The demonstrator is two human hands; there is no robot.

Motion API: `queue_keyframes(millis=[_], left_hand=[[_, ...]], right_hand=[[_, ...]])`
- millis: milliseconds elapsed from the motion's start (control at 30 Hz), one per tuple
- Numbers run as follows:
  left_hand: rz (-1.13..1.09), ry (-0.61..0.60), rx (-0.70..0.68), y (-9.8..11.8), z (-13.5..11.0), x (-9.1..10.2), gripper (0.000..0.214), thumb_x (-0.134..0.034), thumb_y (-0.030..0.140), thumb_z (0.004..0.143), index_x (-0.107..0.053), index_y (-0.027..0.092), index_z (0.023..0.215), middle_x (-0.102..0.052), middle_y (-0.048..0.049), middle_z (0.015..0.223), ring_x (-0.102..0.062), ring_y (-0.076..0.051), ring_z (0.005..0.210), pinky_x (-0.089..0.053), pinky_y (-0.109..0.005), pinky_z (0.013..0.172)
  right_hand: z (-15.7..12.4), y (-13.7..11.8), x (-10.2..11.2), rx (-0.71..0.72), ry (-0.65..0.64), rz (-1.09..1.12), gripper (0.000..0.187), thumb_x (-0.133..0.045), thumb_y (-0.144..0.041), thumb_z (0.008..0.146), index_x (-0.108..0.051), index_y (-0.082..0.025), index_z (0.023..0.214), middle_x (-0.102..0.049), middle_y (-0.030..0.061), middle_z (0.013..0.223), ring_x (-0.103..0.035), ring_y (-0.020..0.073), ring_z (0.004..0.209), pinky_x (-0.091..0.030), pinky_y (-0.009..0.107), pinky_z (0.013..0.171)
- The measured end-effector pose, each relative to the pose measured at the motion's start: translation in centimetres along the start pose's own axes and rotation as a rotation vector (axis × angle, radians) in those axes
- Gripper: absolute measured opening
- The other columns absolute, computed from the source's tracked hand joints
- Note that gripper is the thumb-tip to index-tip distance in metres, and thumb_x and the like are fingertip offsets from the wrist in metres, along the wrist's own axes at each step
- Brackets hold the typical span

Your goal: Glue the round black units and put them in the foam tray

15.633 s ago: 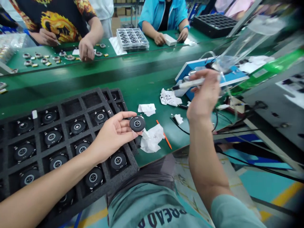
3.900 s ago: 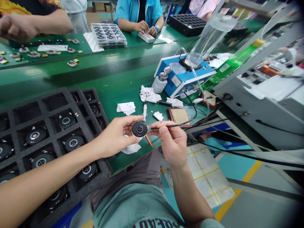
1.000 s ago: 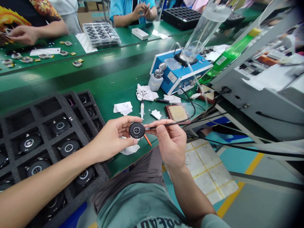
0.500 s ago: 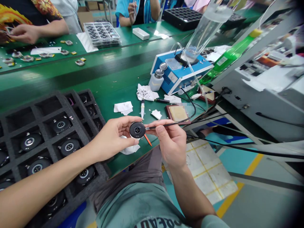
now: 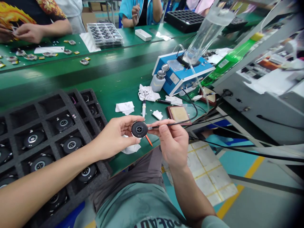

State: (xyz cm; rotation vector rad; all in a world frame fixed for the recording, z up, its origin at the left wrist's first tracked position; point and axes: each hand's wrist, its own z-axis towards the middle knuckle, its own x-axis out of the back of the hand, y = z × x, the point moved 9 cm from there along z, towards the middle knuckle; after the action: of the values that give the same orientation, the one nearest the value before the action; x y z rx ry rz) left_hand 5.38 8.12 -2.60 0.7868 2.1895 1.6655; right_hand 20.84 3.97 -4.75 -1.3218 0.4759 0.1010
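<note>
My left hand (image 5: pixel 114 139) pinches a round black watch case (image 5: pixel 139 129) by its edge between thumb and fingers. Its face toward me carries a ring with several small metal contacts at the centre. From the right, my right hand (image 5: pixel 174 142) grips a thin black corded tool (image 5: pixel 158 127) between thumb and fingers. The tool's pale tip is at the case's right edge; whether it touches is too small to tell. Below the case lie an orange pointed stick (image 5: pixel 148 140), partly hidden, and a white tissue (image 5: pixel 133 148).
At left, a dark foam tray (image 5: pixel 82 126) holds several similar watch cases (image 5: pixel 71 144). Ahead are a syringe (image 5: pixel 143 109), a pump bottle (image 5: pixel 158 81), a brown-edged pad (image 5: pixel 179 114) and a blue dispenser box (image 5: pixel 182 74). A green bottle (image 5: pixel 232 58) leans at right. Co-workers sit across the bench.
The view has shifted slightly, so the bench things appear a little further right. Both hands keep the same hold, with the tool tip still at the watch case's edge.
</note>
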Motion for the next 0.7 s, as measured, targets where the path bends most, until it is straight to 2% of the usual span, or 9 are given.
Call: queue_keyframes(millis=[200,700], left_hand=[[-0.009,-0.004,-0.002,-0.1,0.09,-0.1,0.067,-0.079,0.013,0.067,-0.062,0.012,0.132,-0.077,-0.0124,0.116,-0.074,-0.029,0.106,-0.058,-0.042,0.09],[0.001,-0.001,0.003,-0.06,0.09,-0.06,0.068,-0.079,0.013,0.067,-0.062,0.011,0.133,-0.077,-0.013,0.116,-0.074,-0.031,0.106,-0.058,-0.044,0.091]], right_hand=[[0.0,-0.03,0.03,-0.001,0.002,-0.001,0.009,-0.068,-0.03,0.096,-0.072,-0.021,0.094,-0.079,0.0029,0.09,-0.077,0.0178,0.082,-0.067,0.035,0.077],[0.07,0.02,0.12,0.021,-0.023,-0.006,0.009,-0.067,-0.027,0.096,-0.075,-0.022,0.095,-0.079,0.0022,0.093,-0.077,0.0168,0.08,-0.067,0.033,0.076]])
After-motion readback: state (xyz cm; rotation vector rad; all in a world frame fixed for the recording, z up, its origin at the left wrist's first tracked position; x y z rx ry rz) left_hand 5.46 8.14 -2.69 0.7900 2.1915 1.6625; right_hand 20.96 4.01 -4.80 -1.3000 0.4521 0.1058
